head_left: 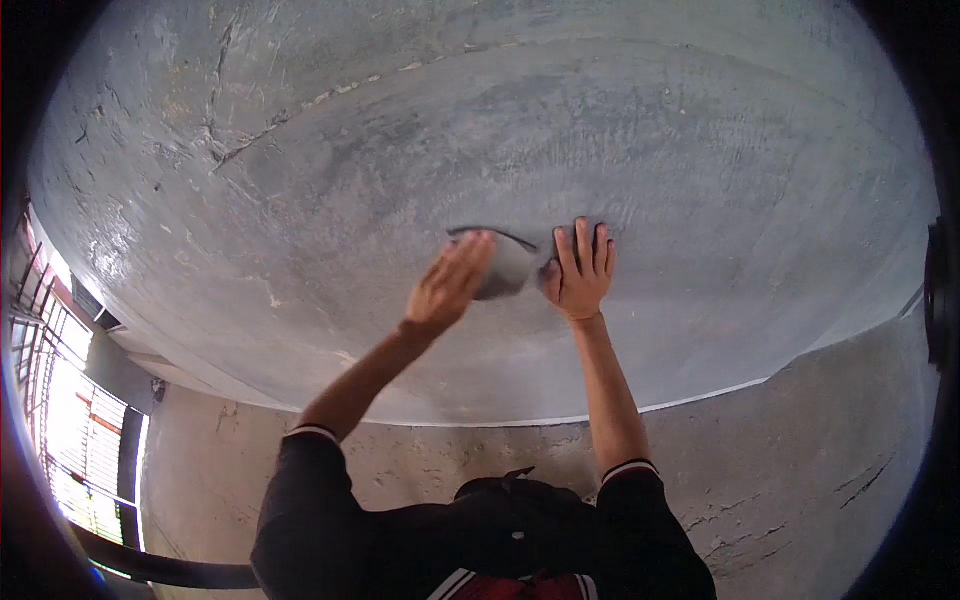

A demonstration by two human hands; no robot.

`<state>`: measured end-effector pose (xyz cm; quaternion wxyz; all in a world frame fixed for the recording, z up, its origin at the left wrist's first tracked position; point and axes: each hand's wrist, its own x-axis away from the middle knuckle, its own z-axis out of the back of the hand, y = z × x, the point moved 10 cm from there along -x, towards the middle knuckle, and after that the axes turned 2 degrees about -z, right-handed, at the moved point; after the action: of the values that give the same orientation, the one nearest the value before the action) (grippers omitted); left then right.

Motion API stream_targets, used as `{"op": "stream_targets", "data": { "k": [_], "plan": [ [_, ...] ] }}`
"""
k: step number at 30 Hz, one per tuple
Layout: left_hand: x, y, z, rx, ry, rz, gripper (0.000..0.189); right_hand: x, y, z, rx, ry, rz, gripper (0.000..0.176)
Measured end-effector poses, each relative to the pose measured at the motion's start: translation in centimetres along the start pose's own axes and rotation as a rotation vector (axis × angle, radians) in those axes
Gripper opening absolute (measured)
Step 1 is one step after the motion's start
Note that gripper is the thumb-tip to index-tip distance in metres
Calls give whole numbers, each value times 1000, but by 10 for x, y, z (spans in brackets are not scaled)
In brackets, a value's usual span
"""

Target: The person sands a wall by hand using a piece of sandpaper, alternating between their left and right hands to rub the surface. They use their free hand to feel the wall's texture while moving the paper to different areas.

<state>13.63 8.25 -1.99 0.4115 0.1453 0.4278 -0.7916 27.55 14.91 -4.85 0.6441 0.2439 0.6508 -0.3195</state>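
My left hand (456,279) presses on a thin grey sheet (512,268) with a dark, slightly lifted upper edge; it looks like sandpaper. The fingers lie close together over the sheet's left side, and both are a little blurred. Beneath them is a broad, smooth grey surface (640,160) like cement or plaster, with scuffs and darker patches. Just right of the sheet, my right hand (582,275) lies flat on this surface with its fingers spread and nothing in it. Some fingertips look dark with dust or smudges.
A raised crack line (350,88) runs across the upper part of the grey surface. Its near edge (500,423) shows as a pale strip, with rough brown-grey concrete (790,460) beyond. A bright barred window (85,440) is at the left, and a dark round-edged object (938,295) at the far right.
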Motion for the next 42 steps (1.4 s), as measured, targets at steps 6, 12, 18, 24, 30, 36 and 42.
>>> {"op": "stream_targets", "data": {
  "k": [6, 12, 18, 24, 30, 36, 42],
  "plan": [
    [-28, -97, 47, -187, 118, 370, 65, -1, 1, -1, -5, 8, 1, 41],
    [-8, -38, 16, -96, 5, 103, 57, -2, 5, -4, -4, -2, -12, 41],
    [-24, -51, 41, -200, 85, 289, 61, 1, 3, -4, 1, 1, -12, 42],
    [-27, -68, 47, -160, 71, 203, 70, -1, 4, -4, 10, 13, -3, 43],
    [-25, -23, 15, -226, -53, 193, 59, -2, 3, -4, 1, 5, -17, 43],
    [-63, -79, 59, -220, 26, 196, 55, -1, 5, -5, 11, 12, -11, 42],
    [-1, 5, -9, -129, -70, -123, 53, -5, 3, 0, 9, 18, -9, 41]
  ]
}}
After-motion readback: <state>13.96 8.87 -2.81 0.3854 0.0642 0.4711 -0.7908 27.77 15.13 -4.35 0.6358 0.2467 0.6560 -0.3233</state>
